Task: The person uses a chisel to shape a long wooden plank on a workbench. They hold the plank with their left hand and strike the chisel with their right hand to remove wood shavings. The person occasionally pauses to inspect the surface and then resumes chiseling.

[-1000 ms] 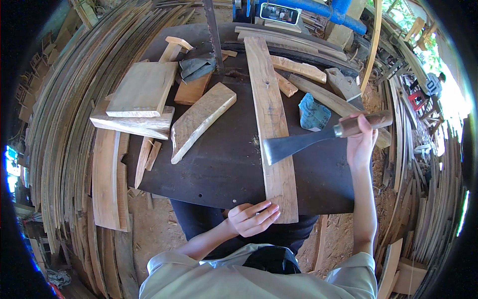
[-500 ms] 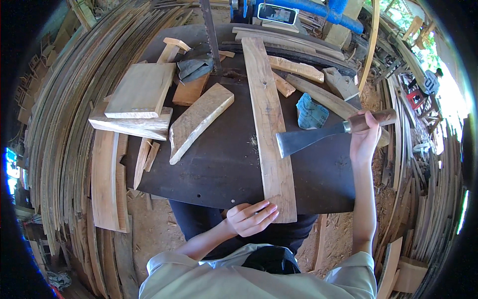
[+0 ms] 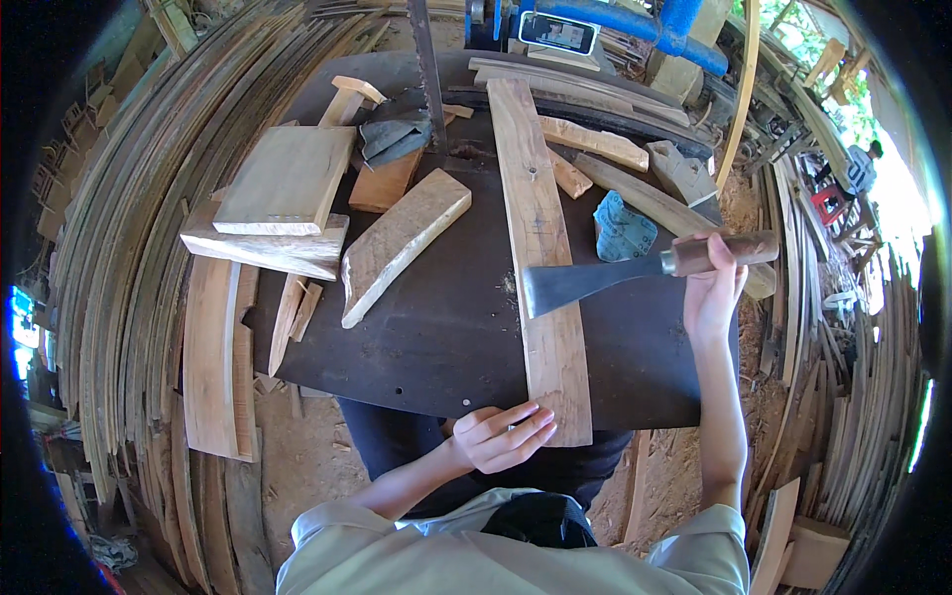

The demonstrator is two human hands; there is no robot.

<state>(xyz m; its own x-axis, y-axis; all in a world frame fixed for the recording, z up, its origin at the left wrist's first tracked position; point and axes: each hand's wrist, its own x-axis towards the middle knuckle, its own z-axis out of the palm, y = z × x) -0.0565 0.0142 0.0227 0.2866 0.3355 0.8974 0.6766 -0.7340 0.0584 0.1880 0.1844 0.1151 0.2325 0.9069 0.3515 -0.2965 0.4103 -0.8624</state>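
Note:
My right hand (image 3: 712, 297) grips the wooden handle (image 3: 742, 253) of a wide, flat metal blade (image 3: 575, 286). The blade points left, its broad edge over or on a long pale plank (image 3: 531, 169); whether it touches I cannot tell. The plank lies lengthwise on a dark metal tabletop (image 3: 446, 342). My left hand (image 3: 501, 436) holds the plank's near end with curled fingers. A blue scrap of sandpaper (image 3: 623, 228) rests just right of the plank. An angled wood block (image 3: 402, 243) lies to its left.
Square boards (image 3: 278, 178), offcuts (image 3: 585, 139) and a grey cloth (image 3: 392, 139) lie on the table around an upright saw blade (image 3: 428, 69). A phone (image 3: 555, 35) stands beside blue pipework (image 3: 664, 45). Stacked timber (image 3: 119, 248) lines both sides. A person (image 3: 858, 169) is at the far right.
My right hand shifted the blade rightward and slightly up half a second ago, and now it is back leftward over the plank. My left hand has stayed at the plank's end.

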